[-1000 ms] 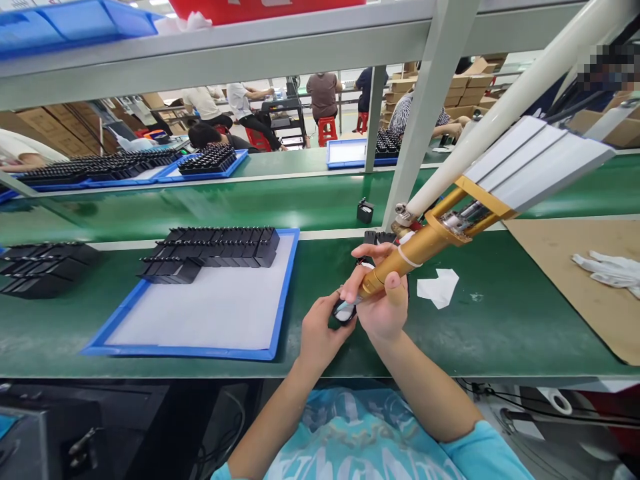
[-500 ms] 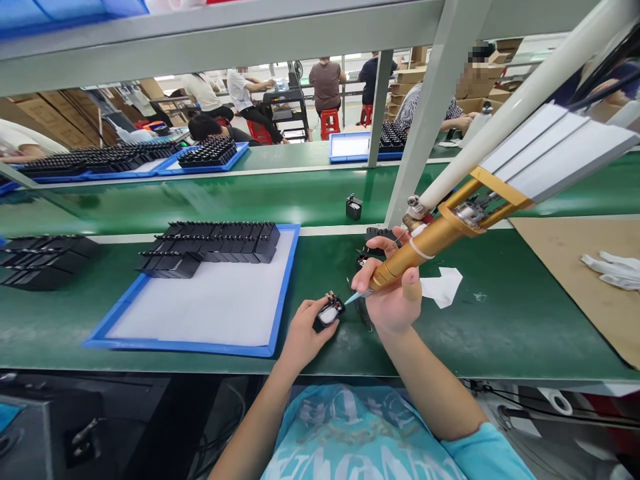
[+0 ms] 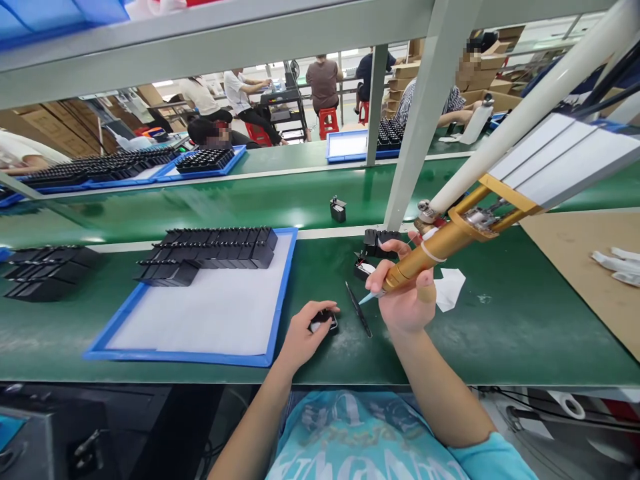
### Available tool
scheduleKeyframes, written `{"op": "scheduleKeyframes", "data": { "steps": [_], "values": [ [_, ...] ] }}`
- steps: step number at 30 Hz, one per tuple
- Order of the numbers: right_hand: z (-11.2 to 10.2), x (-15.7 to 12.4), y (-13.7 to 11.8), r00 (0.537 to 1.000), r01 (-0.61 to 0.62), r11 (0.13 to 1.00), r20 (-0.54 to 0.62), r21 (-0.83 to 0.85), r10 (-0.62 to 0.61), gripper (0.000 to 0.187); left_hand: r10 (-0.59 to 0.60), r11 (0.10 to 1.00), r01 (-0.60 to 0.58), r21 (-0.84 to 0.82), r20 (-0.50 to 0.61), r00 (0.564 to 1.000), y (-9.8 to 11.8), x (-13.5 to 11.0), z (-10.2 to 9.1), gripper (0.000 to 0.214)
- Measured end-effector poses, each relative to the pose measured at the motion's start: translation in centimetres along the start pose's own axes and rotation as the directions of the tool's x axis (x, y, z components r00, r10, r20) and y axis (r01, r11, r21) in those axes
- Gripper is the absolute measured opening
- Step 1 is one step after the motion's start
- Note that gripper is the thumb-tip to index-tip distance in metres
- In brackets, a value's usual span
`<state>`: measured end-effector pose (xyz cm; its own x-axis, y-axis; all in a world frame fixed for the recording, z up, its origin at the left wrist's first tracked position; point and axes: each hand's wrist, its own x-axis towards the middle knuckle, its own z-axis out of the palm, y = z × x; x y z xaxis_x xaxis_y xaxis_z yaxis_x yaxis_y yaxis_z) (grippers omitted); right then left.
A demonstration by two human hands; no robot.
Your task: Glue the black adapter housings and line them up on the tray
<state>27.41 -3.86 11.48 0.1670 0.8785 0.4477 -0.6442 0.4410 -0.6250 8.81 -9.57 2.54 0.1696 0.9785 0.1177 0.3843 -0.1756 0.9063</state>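
My left hand (image 3: 306, 335) has its fingers closed over a small black plastic case (image 3: 326, 323) with a white part inside, low over the green bench. My right hand (image 3: 404, 300) is wrapped round a gold glue dispenser (image 3: 417, 261), whose pale blue nozzle (image 3: 371, 297) points down to the left, apart from the case. Between the hands lies a pair of dark tweezers (image 3: 359, 309). Behind my right hand stand more black cases (image 3: 380, 241), one showing a white part. A crumpled white paper (image 3: 450, 289) rests right of my right hand.
Left is a blue-rimmed tray (image 3: 284, 280) holding rows of black cases (image 3: 215, 248); more cases (image 3: 47, 267) stand beyond it. One case (image 3: 338, 209) sits on the green conveyor (image 3: 240, 208). White gloves (image 3: 617, 267) lie on cardboard (image 3: 565, 247). A metal post (image 3: 413, 120) rises ahead; people sit behind.
The dispenser and my right hand have drawn right, away from the case. My left hand has turned the case and its fingers now cover more of it. The case on the conveyor has shifted left.
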Motion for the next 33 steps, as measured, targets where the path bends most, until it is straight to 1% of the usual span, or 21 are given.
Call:
{"op": "scheduleKeyframes", "data": {
  "steps": [1, 3, 5, 7, 9, 12, 15, 17, 19, 21, 22, 23, 24, 26, 27, 28, 29, 30, 31, 32, 33],
  "values": [
    [0.0, 0.0, 0.0, 1.0, 0.0, 1.0, 0.0, 0.003, 0.0, 0.037, 0.055, 0.994, -0.054, 0.099, -0.012, 0.998, 0.3, -0.2, -0.2, 0.027],
    [0.0, 0.0, -0.1, 1.0, -0.002, 1.0, 0.003, 0.012, 0.002, 0.036, 0.128, 0.958, -0.132, 0.256, 0.034, 0.991, 0.9, -0.7, -0.9, 0.037],
    [0.0, -0.1, -0.1, 1.0, -0.007, 1.0, 0.001, 0.012, 0.007, 0.035, 0.129, 0.929, -0.159, 0.334, 0.111, 0.985, 1.5, -1.2, -1.4, 0.051],
    [0.1, -0.1, -0.2, 1.0, -0.014, 1.0, -0.004, 0.002, 0.014, 0.035, 0.114, 0.915, -0.156, 0.372, 0.132, 0.985, 1.8, -1.5, -1.7, 0.054],
    [0.1, -0.1, -0.2, 1.0, -0.019, 1.0, -0.004, -0.008, 0.019, 0.035, 0.124, 0.908, -0.15, 0.391, 0.09, 0.988, 1.6, -1.7, -1.4, 0.049],
    [0.1, 0.0, -0.2, 1.0, -0.021, 1.0, 0.001, -0.008, 0.021, 0.035, 0.164, 0.909, -0.146, 0.391, -0.013, 0.986, 1.1, -1.7, -0.3, 0.046],
    [0.1, 0.0, -0.2, 1.0, -0.017, 1.0, 0.001, -0.004, 0.017, 0.033, 0.208, 0.899, -0.141, 0.414, -0.12, 0.971, 0.7, -1.6, 1.0, 0.035],
    [0.1, 0.0, -0.2, 1.0, -0.01, 1.0, 0.005, 0.005, 0.01, 0.031, 0.232, 0.863, -0.12, 0.49, -0.172, 0.957, 0.6, -1.6, 1.8, 0.027],
    [0.1, -0.1, -0.2, 1.0, -0.005, 1.0, 0.008, 0.014, 0.005, 0.029, 0.235, 0.792, -0.082, 0.605, -0.178, 0.956, 0.6, -1.6, 2.3, 0.022],
    [0.1, -0.1, -0.2, 1.0, -0.009, 1.0, 0.002, 0.008, 0.009, 0.028, 0.205, 0.715, -0.044, 0.697, -0.149, 0.967, 0.7, -1.6, 2.6, 0.023],
    [0.1, -0.1, -0.2, 1.0, -0.013, 1.0, -0.003, 0.0, 0.013, 0.029, 0.182, 0.697, -0.033, 0.717, -0.132, 0.974, 0.8, -1.7, 2.6, 0.025],
    [0.1, -0.1, -0.2, 1.0, -0.017, 1.0, -0.009, -0.01, 0.016, 0.03, 0.155, 0.697, -0.025, 0.716, -0.117, 0.981, 0.9, -1.7, 2.5, 0.025],
    [0.1, -0.1, -0.3, 1.0, -0.019, 1.0, -0.011, -0.017, 0.019, 0.031, 0.129, 0.718, -0.016, 0.696, -0.11, 0.986, 0.9, -1.6, 2.3, 0.024],
    [0.1, -0.1, -0.2, 1.0, -0.014, 1.0, -0.008, -0.013, 0.014, 0.03, 0.061, 0.819, 0.024, 0.573, -0.13, 0.99, 0.8, -1.5, 1.8, 0.023],
    [0.1, -0.1, -0.2, 1.0, -0.009, 1.0, -0.004, -0.004, 0.009, 0.03, 0.004, 0.888, 0.069, 0.454, -0.158, 0.987, 0.8, -1.4, 1.5, 0.024],
    [0.1, -0.1, -0.2, 1.0, -0.005, 1.0, -0.001, 0.002, 0.005, 0.03, -0.079, 0.949, 0.133, 0.285, -0.194, 0.978, 0.7, -1.2, 1.2, 0.026],
    [0.0, -0.1, -0.2, 1.0, -0.002, 1.0, -0.002, 0.005, 0.002, 0.03, -0.19, 0.976, 0.208, 0.067, -0.215, 0.958, 0.6, -1.1, 1.0, 0.029],
    [0.0, 0.0, -0.2, 1.0, -0.001, 1.0, -0.005, 0.002, 0.001, 0.03, -0.309, 0.945, 0.276, -0.175, -0.207, 0.928, 0.6, -1.0, 0.7, 0.034],
    [0.0, 0.0, -0.1, 1.0, 0.001, 1.0, -0.01, -0.005, -0.001, 0.031, -0.414, 0.856, 0.321, -0.404, -0.164, 0.895, 0.7, -0.9, 0.6, 0.039],
    [-0.1, 0.0, -0.1, 1.0, 0.005, 1.0, -0.017, -0.015, -0.005, 0.032, -0.484, 0.732, 0.338, -0.592, -0.102, 0.869, 0.8, -0.8, 0.5, 0.043],
    [-0.1, 0.0, 0.0, 1.0, 0.014, 1.0, -0.023, -0.023, -0.014, 0.032, -0.517, 0.604, 0.333, -0.724, -0.038, 0.855, 1.1, -0.8, 0.5, 0.046]
  ]
}}
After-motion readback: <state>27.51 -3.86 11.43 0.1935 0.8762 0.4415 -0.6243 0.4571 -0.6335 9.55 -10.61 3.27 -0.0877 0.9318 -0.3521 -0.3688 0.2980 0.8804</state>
